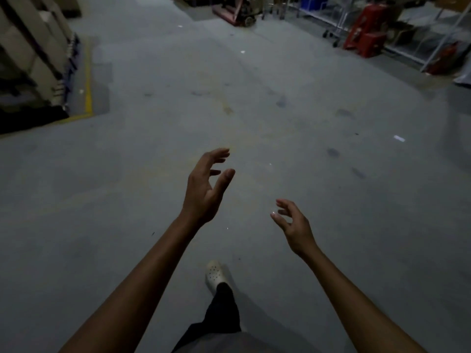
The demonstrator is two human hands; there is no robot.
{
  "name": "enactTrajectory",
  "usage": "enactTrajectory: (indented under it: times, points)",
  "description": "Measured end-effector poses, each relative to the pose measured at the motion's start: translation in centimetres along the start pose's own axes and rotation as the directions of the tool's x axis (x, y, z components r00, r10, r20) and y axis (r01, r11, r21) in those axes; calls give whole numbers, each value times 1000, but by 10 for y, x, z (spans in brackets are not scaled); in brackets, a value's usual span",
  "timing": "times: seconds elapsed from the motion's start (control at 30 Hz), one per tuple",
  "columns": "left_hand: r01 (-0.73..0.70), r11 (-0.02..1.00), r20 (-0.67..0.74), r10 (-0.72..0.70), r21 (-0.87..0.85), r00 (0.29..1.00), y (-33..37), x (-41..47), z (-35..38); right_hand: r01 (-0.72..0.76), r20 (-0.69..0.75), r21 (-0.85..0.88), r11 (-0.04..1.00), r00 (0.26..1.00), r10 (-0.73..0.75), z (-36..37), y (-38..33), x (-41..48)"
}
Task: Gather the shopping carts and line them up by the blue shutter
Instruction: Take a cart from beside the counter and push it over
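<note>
My left hand [206, 187] is held out over the grey concrete floor, fingers spread and curled, holding nothing. My right hand [293, 225] hangs lower and to the right, also open and empty. At the far right, wheeled metal-wire carts [339, 26] stand in a row along the wall, well beyond both hands. No blue shutter is visible.
Stacked cardboard boxes on a pallet [38, 54] stand at the left behind a yellow floor line [88, 80]. A red pallet jack [234, 11] sits at the top centre. Red crates [367, 34] stand by the carts. My white shoe [215, 275] steps forward on the floor.
</note>
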State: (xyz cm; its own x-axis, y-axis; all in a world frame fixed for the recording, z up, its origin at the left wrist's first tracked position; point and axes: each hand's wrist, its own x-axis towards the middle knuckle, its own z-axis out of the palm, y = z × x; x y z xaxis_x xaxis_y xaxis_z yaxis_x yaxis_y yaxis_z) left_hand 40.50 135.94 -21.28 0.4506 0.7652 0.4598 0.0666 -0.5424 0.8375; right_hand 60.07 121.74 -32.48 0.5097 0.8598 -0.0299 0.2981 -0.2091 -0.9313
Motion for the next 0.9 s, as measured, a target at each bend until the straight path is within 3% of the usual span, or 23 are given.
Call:
enactTrajectory:
  times: [0.23, 0.6, 0.73, 0.9]
  points:
    - [178, 983, -25, -177, 49, 984, -128, 145, -19, 39, 22, 19, 999, 999, -39, 54, -49, 199]
    - [432, 853, 159, -489, 292, 858, -315, 314, -23, 342, 32, 168, 924, 935, -352, 84, -186, 429]
    - [458, 822, 148, -527, 338, 837, -375, 394, -8, 394, 18, 206, 896, 914, -406, 82, -194, 529]
    - [412, 853, 75, -457, 321, 886, -412, 546, 22, 361, 2, 231, 903, 928, -372, 75, -178, 686]
